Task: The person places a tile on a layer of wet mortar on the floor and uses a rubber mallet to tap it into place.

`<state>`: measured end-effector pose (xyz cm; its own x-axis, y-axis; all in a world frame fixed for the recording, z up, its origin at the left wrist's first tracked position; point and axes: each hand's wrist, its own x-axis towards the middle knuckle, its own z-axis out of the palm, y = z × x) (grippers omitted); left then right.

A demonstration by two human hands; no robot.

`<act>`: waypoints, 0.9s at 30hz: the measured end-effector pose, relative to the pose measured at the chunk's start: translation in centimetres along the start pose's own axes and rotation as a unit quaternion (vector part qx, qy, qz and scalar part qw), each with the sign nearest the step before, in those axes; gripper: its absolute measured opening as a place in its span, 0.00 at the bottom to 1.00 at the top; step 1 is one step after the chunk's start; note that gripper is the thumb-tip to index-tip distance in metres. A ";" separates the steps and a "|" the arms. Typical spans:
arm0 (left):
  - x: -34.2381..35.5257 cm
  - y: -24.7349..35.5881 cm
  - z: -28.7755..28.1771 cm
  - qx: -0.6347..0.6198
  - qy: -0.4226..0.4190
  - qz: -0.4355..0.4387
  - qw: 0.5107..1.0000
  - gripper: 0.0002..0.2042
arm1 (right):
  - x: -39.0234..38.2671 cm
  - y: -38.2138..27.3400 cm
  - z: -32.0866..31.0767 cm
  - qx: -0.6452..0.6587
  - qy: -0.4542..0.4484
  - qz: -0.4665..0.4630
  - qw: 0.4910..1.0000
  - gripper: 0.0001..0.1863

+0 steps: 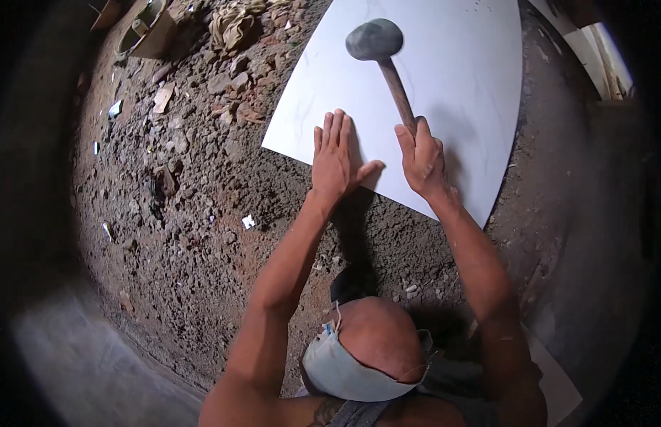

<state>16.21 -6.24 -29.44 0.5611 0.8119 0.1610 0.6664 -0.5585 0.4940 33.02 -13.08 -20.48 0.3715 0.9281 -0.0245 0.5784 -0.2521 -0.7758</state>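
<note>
Fingers of the right hand (423,164) are wrapped around a mallet (396,87) by its handle; those of the left hand (333,166) lie extended and flat, gripping nothing. The rough ground (202,178) spreads widest. On it, the white slab (462,71) stretches toward 2 o'clock from the left hand, cut off at the top. The mallet's long axis runs 11 to 5 o'clock, its head toward 11 from the right hand, the nearer one. Whether that head touches the slab is hard to tell; the right palm is hidden.
</note>
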 end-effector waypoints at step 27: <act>0.1 2.4 1.9 0.061 -0.078 0.086 0.991 0.45 | -10.0 6.0 -0.8 -0.077 0.131 0.006 0.988 0.19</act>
<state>18.82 -7.87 -29.85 0.7344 0.6722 0.0942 0.6035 -0.7102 0.3624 33.39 -24.13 -24.40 0.5434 0.8266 0.1463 0.6691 -0.3212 -0.6702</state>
